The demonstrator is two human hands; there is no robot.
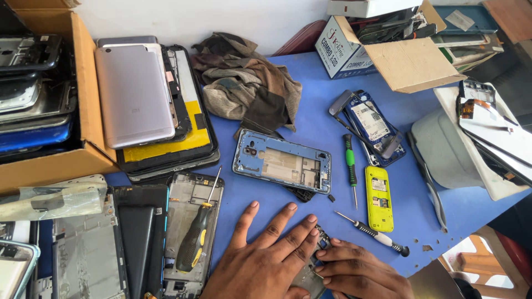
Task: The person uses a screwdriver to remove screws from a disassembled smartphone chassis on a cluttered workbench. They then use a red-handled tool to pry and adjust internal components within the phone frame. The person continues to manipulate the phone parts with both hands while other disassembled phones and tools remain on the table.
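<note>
At nine o'clock a cardboard box (pixel 83 99) is sitting packed with stacked phone frames, and just beside it a pile of phone bodies is lying with a pinkish-silver back cover (pixel 133 94) on top. Toward seven o'clock a black-and-yellow screwdriver (pixel 194 238) is resting across an opened phone chassis (pixel 191 199). At six o'clock the left hand (pixel 266 260) is pressing flat on the blue table (pixel 332 77), its fingers spread apart and its fingertips touching a small phone part (pixel 313 271) — a greyish piece that both hands are mostly hiding. The right hand (pixel 360 271) is lying just beside it at five o'clock, its fingers (pixel 338 256) curled close together against the part's right edge; whether they are truly gripping it cannot be told. In the middle of the table a blue phone frame (pixel 282 163) is lying face down, with a crumpled rag (pixel 244 83) at twelve o'clock behind it. Toward three o'clock a green-handled screwdriver (pixel 350 166) is lying just beside a yellow keypad phone (pixel 379 198), while a slim white-handled screwdriver (pixel 371 232) is lying near the right hand — apart from it. At one o'clock an open carton (pixel 410 63) is standing.
</note>
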